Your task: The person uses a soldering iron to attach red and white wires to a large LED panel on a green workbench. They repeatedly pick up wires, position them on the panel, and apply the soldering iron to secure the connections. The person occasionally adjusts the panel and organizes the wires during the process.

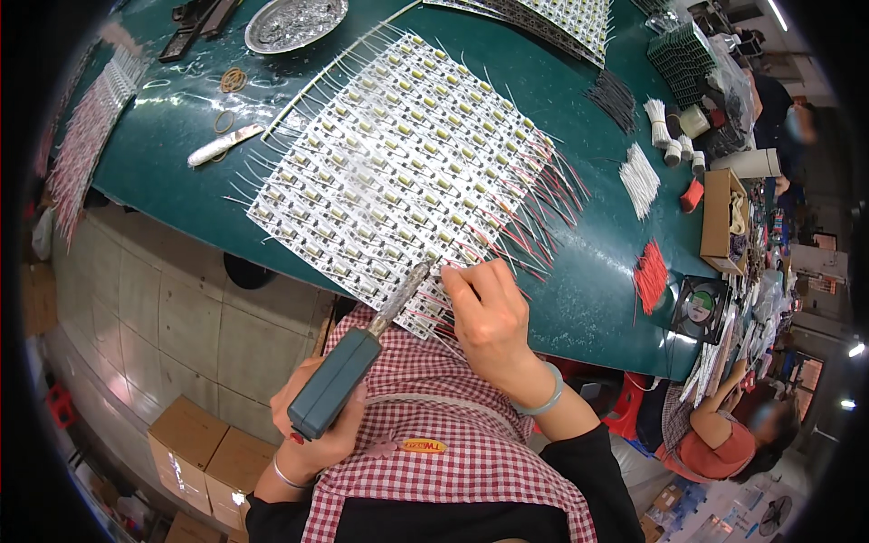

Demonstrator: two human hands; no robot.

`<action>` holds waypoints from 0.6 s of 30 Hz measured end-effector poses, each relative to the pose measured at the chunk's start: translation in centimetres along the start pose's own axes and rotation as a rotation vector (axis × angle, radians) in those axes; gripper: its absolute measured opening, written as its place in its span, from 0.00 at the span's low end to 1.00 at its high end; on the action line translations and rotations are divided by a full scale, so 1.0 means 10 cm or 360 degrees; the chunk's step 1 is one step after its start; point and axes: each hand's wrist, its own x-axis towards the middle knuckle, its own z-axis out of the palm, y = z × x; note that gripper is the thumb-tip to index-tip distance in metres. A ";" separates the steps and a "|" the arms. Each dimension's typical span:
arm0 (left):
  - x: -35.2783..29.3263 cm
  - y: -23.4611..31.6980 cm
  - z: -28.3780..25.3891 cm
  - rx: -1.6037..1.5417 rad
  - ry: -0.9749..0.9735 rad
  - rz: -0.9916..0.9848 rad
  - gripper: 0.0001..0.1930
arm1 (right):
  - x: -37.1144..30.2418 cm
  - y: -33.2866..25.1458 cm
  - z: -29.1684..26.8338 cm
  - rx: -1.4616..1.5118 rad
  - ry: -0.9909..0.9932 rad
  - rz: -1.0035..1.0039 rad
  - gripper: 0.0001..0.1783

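Note:
A large panel of small white circuit boards (362, 172) lies on the green table, each board bearing yellowish parts. Pale wires stick out along its left side, and red and dark wires (529, 231) fan out from its right. My left hand (339, 436) is wrapped round the dark green handle of a soldering iron (335, 382). Its metal tip reaches the panel's near right edge. Close beside that tip, my right hand (493, 315) pinches a thin wire at the boards; its fingertips partly cover the wire.
Bundles of white wires (640, 181), red wires (650, 276) and black wires (613, 100) lie right of the panel. A small fan (699, 308) and cardboard box (724, 222) stand at the right edge. Far left are a metal dish (294, 24) and white-wrapped tool (224, 145). A co-worker (724, 434) sits at right.

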 end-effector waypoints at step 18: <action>-0.12 -0.01 -0.05 -0.0009 0.0022 -0.0027 0.11 | -0.10 -0.14 0.02 0.0185 0.0106 0.0088 0.17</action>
